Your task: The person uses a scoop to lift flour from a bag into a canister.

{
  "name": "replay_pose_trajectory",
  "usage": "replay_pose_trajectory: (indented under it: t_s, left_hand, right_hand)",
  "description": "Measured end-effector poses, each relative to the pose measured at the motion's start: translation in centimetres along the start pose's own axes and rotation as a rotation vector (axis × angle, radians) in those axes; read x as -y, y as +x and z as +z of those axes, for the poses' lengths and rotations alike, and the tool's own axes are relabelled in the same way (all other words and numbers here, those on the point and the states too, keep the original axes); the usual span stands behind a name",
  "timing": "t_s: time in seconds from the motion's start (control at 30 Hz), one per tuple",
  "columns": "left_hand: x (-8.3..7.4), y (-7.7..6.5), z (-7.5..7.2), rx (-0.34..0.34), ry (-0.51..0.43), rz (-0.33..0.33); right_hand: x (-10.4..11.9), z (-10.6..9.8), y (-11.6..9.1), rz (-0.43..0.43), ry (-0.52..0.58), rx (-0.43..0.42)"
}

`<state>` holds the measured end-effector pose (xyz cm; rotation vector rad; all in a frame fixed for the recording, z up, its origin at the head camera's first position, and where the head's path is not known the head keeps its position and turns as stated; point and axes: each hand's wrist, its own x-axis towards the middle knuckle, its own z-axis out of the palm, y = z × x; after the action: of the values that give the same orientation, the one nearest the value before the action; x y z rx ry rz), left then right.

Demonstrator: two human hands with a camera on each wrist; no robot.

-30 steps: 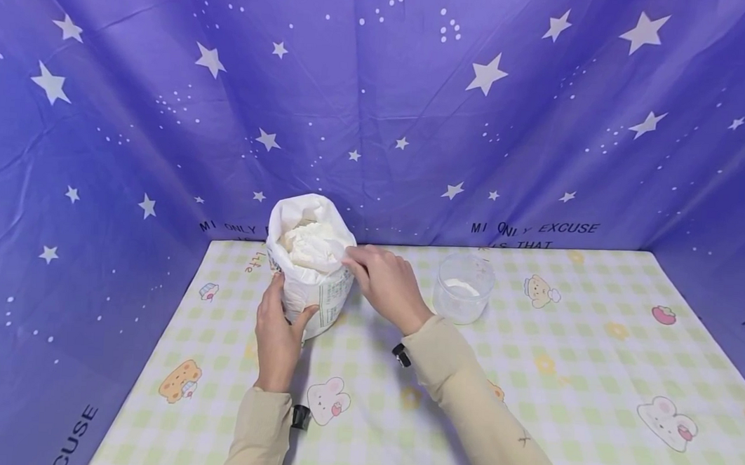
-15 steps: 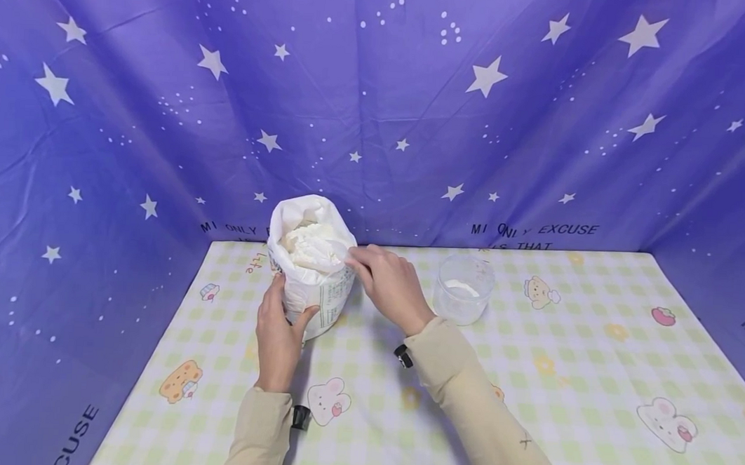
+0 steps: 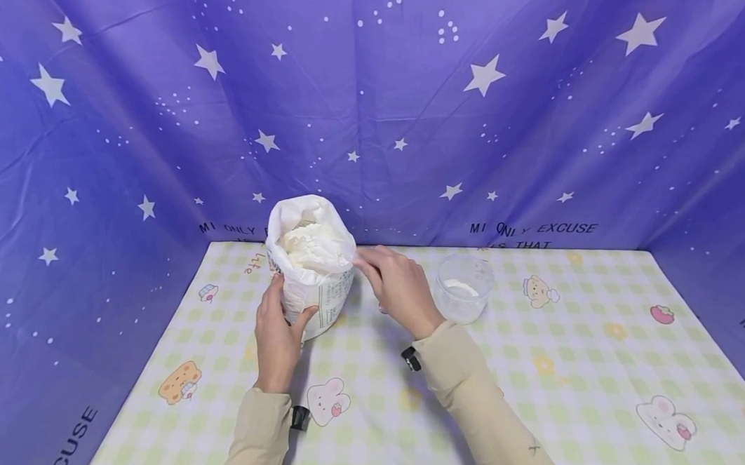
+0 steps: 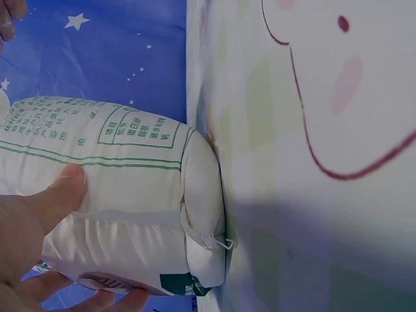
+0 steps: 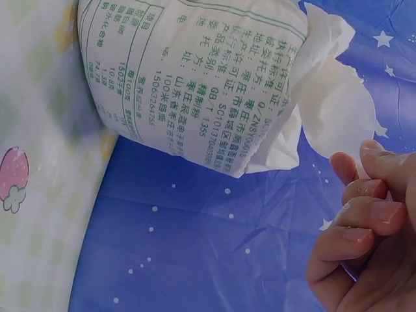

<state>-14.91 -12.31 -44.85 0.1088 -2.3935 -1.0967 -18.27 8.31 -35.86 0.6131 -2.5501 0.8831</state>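
Note:
A white cloth bag (image 3: 321,296) with green print stands with its top rolled wide, full of white flour (image 3: 313,245). My left hand (image 3: 280,343) grips its near left side, the thumb (image 4: 64,188) along the front and the other fingers wrapped underneath in the left wrist view. At the right edge of the bag's mouth, my right hand (image 3: 402,289) pinches a whitish, translucent spoon (image 5: 339,120). In the right wrist view the spoon's round bowl is beside the bag's opening, with flour on it; its handle is mostly hidden in the fingers.
A clear plastic cup (image 3: 464,293) with a little white powder in it stands to the right of my right hand. The checked tablecloth (image 3: 592,384) runs back to a purple star-printed curtain (image 3: 380,85) close behind the bag.
My right hand has drawn slightly to the right, away from the flour, with the spoon. The left hand and the bag have stayed in place.

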Motion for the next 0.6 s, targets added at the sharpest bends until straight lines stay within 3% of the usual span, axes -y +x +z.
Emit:
replay_pose_trajectory:
  t_s: [0.6]
  left_hand:
    - [0.0,0.0,0.0,0.015,-0.012,-0.025]
  right_hand:
    - [-1.0,-1.1,-0.9,-0.007,0.013,-0.041]
